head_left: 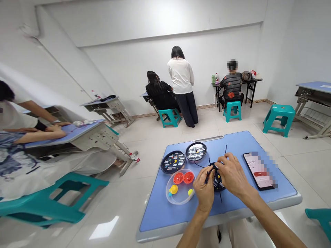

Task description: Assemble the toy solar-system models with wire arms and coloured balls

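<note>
On the desk [232, 144], a tub [168, 193] of small balls [173, 189] lies left of the hands, before two round discs [173, 162]. A phone [260, 171] lies on the right.

- From where I stand, the phone [254, 172] on the blue desk [160, 210] shows large digits that read "00:0"; whatever follows is lost under the blurred squares.
- Lower on that screen sits a red patch [261, 174], any wording on it too small for me to read.
- The left round disc [173, 161] has a line of pale characters and little labels, too small to make out surely.
- The upper round disc [196, 151] carries pale labels, also unreadable.
- The partly covered disc [219, 183] has pale lettering I can't read.
</note>
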`<state>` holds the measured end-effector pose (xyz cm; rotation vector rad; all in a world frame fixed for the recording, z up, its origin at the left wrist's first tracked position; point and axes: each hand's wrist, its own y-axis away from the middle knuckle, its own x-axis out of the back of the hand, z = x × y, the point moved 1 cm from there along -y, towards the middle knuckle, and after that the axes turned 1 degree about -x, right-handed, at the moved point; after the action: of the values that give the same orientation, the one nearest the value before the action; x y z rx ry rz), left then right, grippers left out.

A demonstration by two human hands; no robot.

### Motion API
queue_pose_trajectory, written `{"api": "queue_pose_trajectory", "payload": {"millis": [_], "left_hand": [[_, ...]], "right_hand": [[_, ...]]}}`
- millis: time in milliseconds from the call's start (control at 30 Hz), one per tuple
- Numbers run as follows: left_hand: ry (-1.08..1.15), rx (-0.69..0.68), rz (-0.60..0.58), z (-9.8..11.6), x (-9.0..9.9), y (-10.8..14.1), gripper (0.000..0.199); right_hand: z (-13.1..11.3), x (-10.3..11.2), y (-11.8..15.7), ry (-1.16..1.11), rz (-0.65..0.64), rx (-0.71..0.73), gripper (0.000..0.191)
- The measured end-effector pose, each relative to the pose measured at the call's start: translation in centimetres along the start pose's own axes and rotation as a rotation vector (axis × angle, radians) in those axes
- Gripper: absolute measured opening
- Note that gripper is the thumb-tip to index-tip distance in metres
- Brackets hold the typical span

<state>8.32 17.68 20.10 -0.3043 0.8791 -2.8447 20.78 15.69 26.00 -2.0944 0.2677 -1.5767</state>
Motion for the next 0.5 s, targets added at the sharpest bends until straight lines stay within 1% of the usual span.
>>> {"api": "queue_pose_trajectory", "payload": {"millis": [100, 233, 500], "left_hand": [[0.053, 0.031, -0.007, 0.21, -0.32, -0.08, 0.015], [0.09, 0.079, -0.008, 0.34, -0.53, -0.02, 0.016], [0.13, 0.146, 0.021, 0.56, -0.71, 0.33, 0.017]], "right_hand": [[-0.04, -0.43, -0.45, 0.013, -0.046, -0.004, 0.022], [0.2, -0.74, -0.5, -0.005, -0.07, -0.011, 0.02], [0.47, -0.88, -0.56, 0.0, -0.107, 0.004, 0.024]]}}
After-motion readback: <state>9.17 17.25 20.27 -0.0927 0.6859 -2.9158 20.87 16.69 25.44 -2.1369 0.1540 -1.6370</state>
